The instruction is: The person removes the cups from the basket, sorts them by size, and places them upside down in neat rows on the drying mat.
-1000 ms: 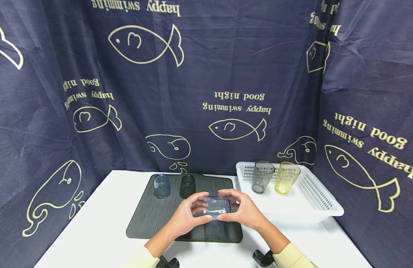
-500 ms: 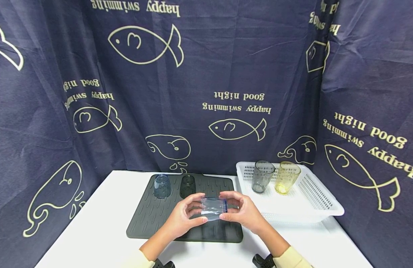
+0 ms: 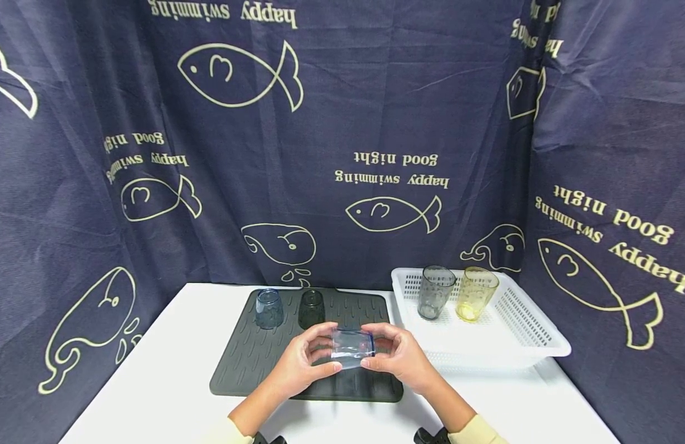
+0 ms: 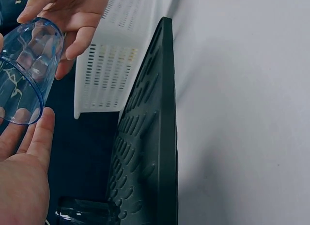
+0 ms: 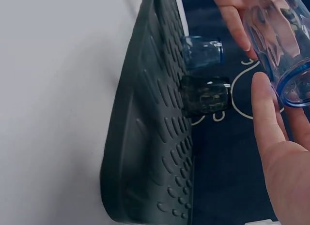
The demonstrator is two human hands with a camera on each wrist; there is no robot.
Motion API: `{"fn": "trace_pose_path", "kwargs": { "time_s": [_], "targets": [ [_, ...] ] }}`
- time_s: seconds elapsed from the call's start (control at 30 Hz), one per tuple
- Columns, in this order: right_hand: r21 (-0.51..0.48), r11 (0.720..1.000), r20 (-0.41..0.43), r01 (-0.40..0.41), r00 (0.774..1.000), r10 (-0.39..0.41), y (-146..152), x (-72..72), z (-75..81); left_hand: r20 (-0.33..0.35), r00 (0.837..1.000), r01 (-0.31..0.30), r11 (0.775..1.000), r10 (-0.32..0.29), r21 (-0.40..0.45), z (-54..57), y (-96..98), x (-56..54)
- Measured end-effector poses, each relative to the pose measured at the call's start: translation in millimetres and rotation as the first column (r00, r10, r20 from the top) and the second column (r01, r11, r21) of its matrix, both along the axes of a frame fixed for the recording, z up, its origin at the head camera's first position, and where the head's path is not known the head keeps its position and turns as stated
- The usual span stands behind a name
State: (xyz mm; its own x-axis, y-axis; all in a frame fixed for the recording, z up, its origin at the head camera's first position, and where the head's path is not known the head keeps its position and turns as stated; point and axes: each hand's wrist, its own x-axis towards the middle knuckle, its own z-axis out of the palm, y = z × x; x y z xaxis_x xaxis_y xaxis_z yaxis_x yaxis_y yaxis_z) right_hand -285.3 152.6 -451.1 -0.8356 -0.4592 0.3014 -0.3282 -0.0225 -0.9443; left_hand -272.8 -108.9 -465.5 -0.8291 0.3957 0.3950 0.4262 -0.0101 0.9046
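Note:
A clear, blue-tinted drinking glass [image 3: 351, 349] lies sideways in the air above the dark ribbed mat [image 3: 239, 367]. My left hand [image 3: 300, 364] holds its left end between thumb and fingers. The right hand [image 3: 405, 362] grips the other end, where a deeper blue edge shows. From the left wrist, the open mouth of the glass [image 4: 36, 70] is beside my left fingers. In the right wrist view, the blue thick end sits by the right fingers [image 5: 265, 109].
At the mat's back left, a blue glass [image 3: 269, 309] and a dark glass [image 3: 311, 310] stand upside down. A white perforated basket [image 3: 542, 351] on the right holds an upright grey glass [image 3: 435, 296] and a yellow glass [image 3: 476, 297]. A dark curtain [image 3: 320, 154] encloses the white table [image 3: 153, 364].
Both hands have shifted slightly left and toward me with the glass, which stays sideways between them. The other glasses have not moved.

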Motion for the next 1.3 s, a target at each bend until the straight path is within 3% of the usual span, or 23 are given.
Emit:
{"fn": "trace_pose_path", "kwargs": {
  "time_s": [0.23, 0.6, 1.0, 1.3],
  "targets": [
    [-0.037, 0.999, -0.001, 0.005, 1.000, -0.005, -5.8, -1.5, -7.6, 0.017, 1.000, 0.003, 1.000, -0.003, -0.001, -1.1, -3.4, -0.3],
    [-0.053, 0.984, 0.061, 0.170, 0.984, -0.167, -21.8, -5.1, -14.9, 0.063, 0.996, -0.060, 0.995, 0.065, -0.076, -6.2, -9.6, -0.8],
    [-0.054, 0.932, 0.064, 0.358, 0.933, -0.355, -39.6, -20.9, -21.0, 0.083, 0.986, -0.128, 0.979, 0.143, -0.157, -14.2, -31.9, 2.8],
    [-0.027, 0.891, 0.043, 0.452, 0.892, -0.451, -47.5, -33.4, -21.8, -0.002, 0.969, -0.237, 0.931, 0.246, -0.277, -20.1, -54.0, 7.0]
  ]
}}
